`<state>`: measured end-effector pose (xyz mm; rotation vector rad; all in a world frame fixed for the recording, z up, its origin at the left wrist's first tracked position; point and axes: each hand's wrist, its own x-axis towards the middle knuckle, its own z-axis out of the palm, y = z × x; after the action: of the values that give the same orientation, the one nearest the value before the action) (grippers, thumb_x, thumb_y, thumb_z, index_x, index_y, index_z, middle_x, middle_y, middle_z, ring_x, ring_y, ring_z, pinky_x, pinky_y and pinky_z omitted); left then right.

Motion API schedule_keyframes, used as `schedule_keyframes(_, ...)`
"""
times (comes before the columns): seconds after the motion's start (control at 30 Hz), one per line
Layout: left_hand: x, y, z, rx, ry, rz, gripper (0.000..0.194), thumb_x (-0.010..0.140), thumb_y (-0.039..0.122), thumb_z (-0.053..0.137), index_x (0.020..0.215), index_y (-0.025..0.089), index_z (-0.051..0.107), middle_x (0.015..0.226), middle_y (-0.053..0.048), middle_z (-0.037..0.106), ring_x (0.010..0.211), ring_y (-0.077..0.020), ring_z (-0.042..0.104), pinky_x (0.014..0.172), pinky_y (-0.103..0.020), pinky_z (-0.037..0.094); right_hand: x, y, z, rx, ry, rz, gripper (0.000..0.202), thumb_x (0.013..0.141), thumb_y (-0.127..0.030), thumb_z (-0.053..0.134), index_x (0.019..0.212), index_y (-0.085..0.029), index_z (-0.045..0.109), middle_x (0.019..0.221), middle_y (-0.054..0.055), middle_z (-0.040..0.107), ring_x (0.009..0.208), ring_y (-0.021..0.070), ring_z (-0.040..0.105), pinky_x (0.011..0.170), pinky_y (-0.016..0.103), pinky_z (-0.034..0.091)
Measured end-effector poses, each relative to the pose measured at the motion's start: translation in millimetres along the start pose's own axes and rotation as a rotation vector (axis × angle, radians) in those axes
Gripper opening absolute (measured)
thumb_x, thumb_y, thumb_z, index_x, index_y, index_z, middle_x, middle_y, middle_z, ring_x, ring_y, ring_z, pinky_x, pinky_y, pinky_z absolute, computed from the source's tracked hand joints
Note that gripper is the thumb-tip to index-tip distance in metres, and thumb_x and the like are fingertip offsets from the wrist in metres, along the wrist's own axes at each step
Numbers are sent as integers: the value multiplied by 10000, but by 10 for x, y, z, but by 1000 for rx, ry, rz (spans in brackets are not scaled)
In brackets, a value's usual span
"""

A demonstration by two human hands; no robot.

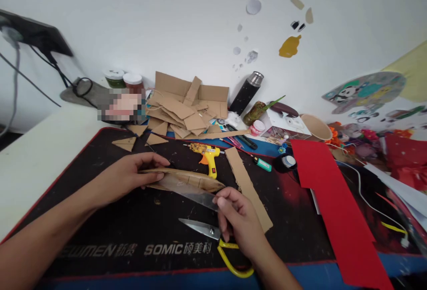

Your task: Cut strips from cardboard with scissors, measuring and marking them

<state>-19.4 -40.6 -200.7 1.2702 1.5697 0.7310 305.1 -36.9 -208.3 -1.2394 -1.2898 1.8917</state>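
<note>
A narrow, curved cardboard piece (190,179) is held above the black mat, with a strip of clear tape or film (187,192) along its near side. My left hand (133,172) pinches the cardboard's left end between thumb and fingers. At the right end, my right hand (238,214) has its fingers closed on the clear strip, close to the cardboard's tip. Scissors with yellow handles (230,265) lie under and beside my right hand, blades pointing left. Behind the cardboard rests a yellow glue gun (208,159). A long cardboard strip (248,187) lies right of it.
Cardboard scraps (183,114) are heaped at the back, near a black bottle (247,92). A red sheet (333,205) covers the mat's right side. A green lighter (262,164) and a small dark jar (285,163) stand between. A white surface (43,156) borders the left.
</note>
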Motion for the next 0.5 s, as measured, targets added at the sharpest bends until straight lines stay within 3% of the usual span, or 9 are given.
schedule_keyframes(0.13, -39, 64, -25, -77, -38, -30, 582, 818, 715, 785, 1189, 267, 820, 1079, -56, 809, 819, -231, 686, 618, -293, 559, 0, -24, 21, -87, 60, 20, 622, 855, -815, 779, 883, -234, 561, 379, -143, 417, 295, 58, 282, 341, 161, 198)
schedule_keyframes(0.5, -68, 76, -22, -19, -128, -37, 616, 893, 803, 652, 1105, 270, 876, 932, -53, 801, 747, -212, 671, 575, -271, 566, -38, -235, -74, -235, 54, 122, 564, 810, -759, 805, 835, -238, 590, 389, -131, 421, 304, 67, 296, 312, 173, 181)
